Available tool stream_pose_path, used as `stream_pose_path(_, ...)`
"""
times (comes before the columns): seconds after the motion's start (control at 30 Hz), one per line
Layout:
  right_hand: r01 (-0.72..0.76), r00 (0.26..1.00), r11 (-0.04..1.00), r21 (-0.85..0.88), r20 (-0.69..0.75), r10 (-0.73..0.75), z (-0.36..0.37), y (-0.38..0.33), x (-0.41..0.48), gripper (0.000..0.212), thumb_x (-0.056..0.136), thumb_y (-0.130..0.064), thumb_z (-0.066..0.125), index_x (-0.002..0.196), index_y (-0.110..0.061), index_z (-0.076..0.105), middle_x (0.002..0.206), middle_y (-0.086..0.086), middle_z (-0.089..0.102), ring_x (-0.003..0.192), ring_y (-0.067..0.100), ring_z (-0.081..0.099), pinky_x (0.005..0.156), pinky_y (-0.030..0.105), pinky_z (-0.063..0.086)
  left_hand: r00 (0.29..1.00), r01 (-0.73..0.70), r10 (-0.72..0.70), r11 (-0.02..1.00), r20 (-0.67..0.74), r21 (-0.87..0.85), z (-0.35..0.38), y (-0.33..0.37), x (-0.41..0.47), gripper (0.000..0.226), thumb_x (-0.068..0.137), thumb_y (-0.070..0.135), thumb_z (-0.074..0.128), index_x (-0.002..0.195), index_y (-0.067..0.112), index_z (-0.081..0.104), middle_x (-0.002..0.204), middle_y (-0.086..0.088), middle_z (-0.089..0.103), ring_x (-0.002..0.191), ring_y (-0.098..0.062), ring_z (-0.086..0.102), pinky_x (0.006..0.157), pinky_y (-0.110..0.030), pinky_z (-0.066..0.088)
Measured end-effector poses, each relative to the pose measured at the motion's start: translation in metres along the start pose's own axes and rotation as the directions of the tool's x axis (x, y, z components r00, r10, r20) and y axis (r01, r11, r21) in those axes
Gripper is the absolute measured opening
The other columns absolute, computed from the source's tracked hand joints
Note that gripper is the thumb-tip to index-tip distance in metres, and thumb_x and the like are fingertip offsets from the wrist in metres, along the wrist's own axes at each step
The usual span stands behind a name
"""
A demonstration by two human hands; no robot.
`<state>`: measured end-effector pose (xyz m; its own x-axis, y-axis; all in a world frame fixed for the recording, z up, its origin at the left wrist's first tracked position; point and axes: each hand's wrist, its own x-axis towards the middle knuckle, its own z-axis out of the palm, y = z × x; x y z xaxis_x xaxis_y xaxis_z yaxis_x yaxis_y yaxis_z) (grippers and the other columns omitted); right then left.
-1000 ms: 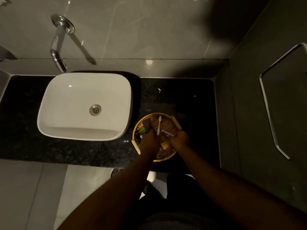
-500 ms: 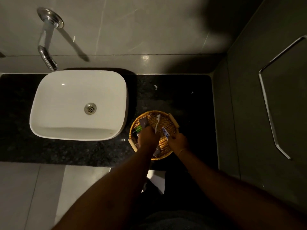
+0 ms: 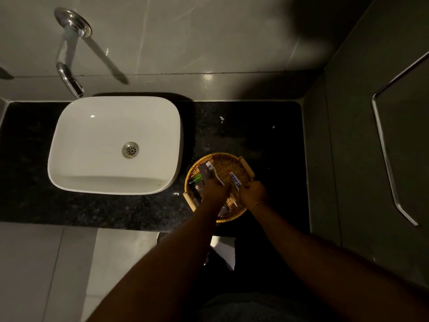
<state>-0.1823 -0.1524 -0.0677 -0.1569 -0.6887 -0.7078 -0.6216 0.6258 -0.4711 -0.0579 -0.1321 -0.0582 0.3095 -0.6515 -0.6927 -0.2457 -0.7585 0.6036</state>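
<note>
A round wicker tray (image 3: 228,156) with wooden handles sits on the black counter, right of the basin. My left hand (image 3: 214,194) is over the tray and grips a white toothbrush (image 3: 217,175), whose head points up and left across dark sachets (image 3: 205,171). My right hand (image 3: 254,194) is at the tray's right side and pinches a small white toothpaste tube (image 3: 234,180) with blue print, which points away from me. A green sachet (image 3: 197,178) lies at the tray's left edge. Both hands hide the near half of the tray.
A white basin (image 3: 116,145) stands left of the tray under a chrome wall spout (image 3: 69,80). The black granite counter (image 3: 250,126) ends at a grey side wall with a metal rail (image 3: 385,156) on the right. Pale floor tiles lie below the counter edge.
The toothbrush in my left hand has tipped from upright to leaning left over the sachets. The toothpaste tube in my right hand has swung round and now points away from me.
</note>
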Motion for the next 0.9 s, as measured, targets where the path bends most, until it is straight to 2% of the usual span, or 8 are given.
stream_pose_path(0.07, 0.003, 1.0, 1.0, 0.017, 0.011, -0.003, 0.0, 0.001, 0.001, 0.034, 0.095, -0.029, 0.063, 0.112, -0.003, 0.077, 0.111, 0.017, 0.076, 0.106, 0.038, 0.071, 0.086, 0.04, 0.057, 0.999, 0.02, -0.019, 1.0, 0.031, -0.014, 0.0, -0.001, 0.003, 0.028, 0.102, 0.013, 0.069, 0.126, -0.001, 0.07, 0.112, -0.024, 0.078, 0.067, -0.017, 0.068, 0.056, -0.025, 0.058)
stream_pose_path(0.13, 0.001, 1.0, 0.999, 0.032, 0.008, -0.001, 0.0, 0.0, 0.002, 0.033, 0.095, -0.026, 0.063, 0.114, -0.002, 0.076, 0.114, 0.018, 0.075, 0.108, 0.039, 0.07, 0.09, 0.043, 0.058, 0.999, 0.028, -0.029, 0.999, 0.034, 0.022, -0.001, -0.001, 0.004, 0.028, 0.101, 0.014, 0.07, 0.126, 0.0, 0.07, 0.105, -0.021, 0.077, 0.06, -0.014, 0.065, 0.045, -0.018, 0.052)
stream_pose_path(0.3, -0.006, 1.0, 0.999, 0.039, 0.004, 0.006, 0.0, -0.003, 0.004, 0.036, 0.096, -0.025, 0.061, 0.123, -0.004, 0.071, 0.12, 0.017, 0.073, 0.111, 0.037, 0.069, 0.091, 0.044, 0.058, 0.999, -0.029, 0.031, 0.987, -0.011, 0.156, -0.002, -0.003, 0.007, 0.021, 0.099, 0.013, 0.07, 0.116, 0.001, 0.073, 0.101, -0.018, 0.08, 0.077, -0.025, 0.075, 0.081, -0.041, 0.067)
stream_pose_path(0.43, -0.014, 1.0, 0.998, 0.067, 0.007, 0.014, 0.0, -0.004, 0.006, 0.036, 0.097, -0.023, 0.06, 0.125, -0.003, 0.069, 0.123, 0.017, 0.071, 0.113, 0.037, 0.068, 0.092, 0.043, 0.057, 0.999, -0.026, 0.032, 0.986, -0.031, 0.163, 0.001, 0.0, 0.007, 0.024, 0.096, 0.02, 0.076, 0.112, 0.002, 0.074, 0.103, -0.016, 0.081, 0.09, -0.03, 0.079, 0.082, -0.039, 0.064)
stream_pose_path(0.5, -0.025, 1.0, 0.997, 0.075, 0.011, 0.024, 0.0, -0.005, 0.006, 0.035, 0.097, -0.023, 0.059, 0.124, -0.004, 0.07, 0.124, 0.016, 0.071, 0.115, 0.036, 0.067, 0.093, 0.043, 0.057, 1.0, -0.003, 0.006, 0.989, -0.022, 0.147, 0.004, 0.001, 0.007, 0.025, 0.096, 0.019, 0.077, 0.112, 0.001, 0.072, 0.101, -0.016, 0.08, 0.088, -0.03, 0.079, 0.084, -0.043, 0.066)
stream_pose_path(0.57, -0.027, 1.0, 0.997, 0.073, 0.011, 0.026, 0.0, -0.005, 0.006, 0.036, 0.097, -0.024, 0.059, 0.125, -0.004, 0.069, 0.125, 0.015, 0.071, 0.116, 0.036, 0.067, 0.094, 0.042, 0.057, 1.0, 0.027, -0.024, 0.989, -0.019, 0.146, 0.006, 0.002, 0.007, 0.023, 0.097, 0.019, 0.076, 0.108, -0.002, 0.074, 0.096, -0.019, 0.08, 0.074, -0.027, 0.076, 0.074, -0.04, 0.067)
stream_pose_path(0.7, -0.019, 1.0, 0.999, 0.043, 0.015, 0.019, 0.0, -0.006, 0.007, 0.037, 0.097, -0.024, 0.059, 0.126, -0.003, 0.069, 0.126, 0.016, 0.07, 0.116, 0.037, 0.067, 0.095, 0.042, 0.057, 0.998, 0.05, -0.045, 0.99, -0.046, 0.131, 0.007, -0.002, 0.009, 0.029, 0.105, 0.022, 0.064, 0.105, -0.005, 0.073, 0.08, -0.014, 0.076, 0.051, -0.015, 0.067, 0.046, -0.021, 0.054)
stream_pose_path(0.9, 0.008, 1.0, 0.999, -0.032, 0.028, -0.008, 0.0, -0.004, 0.008, 0.037, 0.097, -0.027, 0.058, 0.124, -0.004, 0.07, 0.125, 0.016, 0.07, 0.115, 0.037, 0.067, 0.095, 0.044, 0.057, 0.997, 0.015, -0.005, 0.99, -0.072, 0.14, 0.008, -0.002, 0.004, 0.033, 0.109, 0.021, 0.056, 0.094, -0.004, 0.072, 0.078, -0.016, 0.078, 0.057, -0.024, 0.076, 0.047, -0.023, 0.058)
